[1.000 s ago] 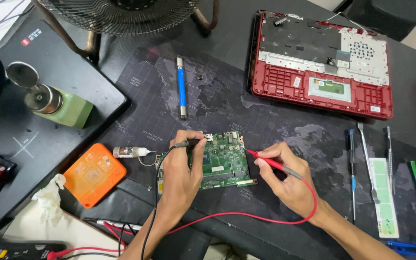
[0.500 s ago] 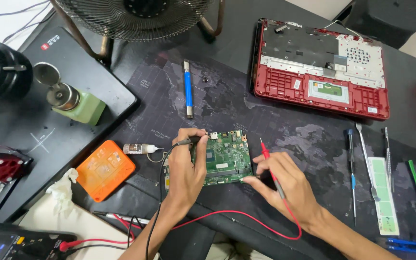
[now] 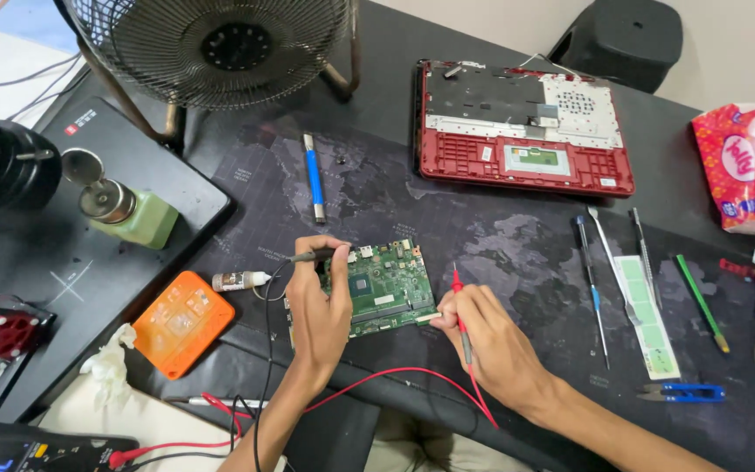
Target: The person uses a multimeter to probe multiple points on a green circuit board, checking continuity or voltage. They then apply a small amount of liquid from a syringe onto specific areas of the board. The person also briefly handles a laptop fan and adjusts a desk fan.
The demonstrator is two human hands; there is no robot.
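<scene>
Red probe (image 3: 462, 319) now upright in right hand (image 3: 491, 336); circuit board (image 3: 386, 288) just left

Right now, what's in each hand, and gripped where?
Left hand pinches the black probe along its shaft, tip toward the green circuit board. Right hand holds the red probe mid-shaft, pen-style.

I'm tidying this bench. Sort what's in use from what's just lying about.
In use:
left hand holding black probe
right hand holding red probe
green circuit board

Lying about:
blue-handled screwdriver
orange square case
red opened laptop shell
blue snips
</scene>
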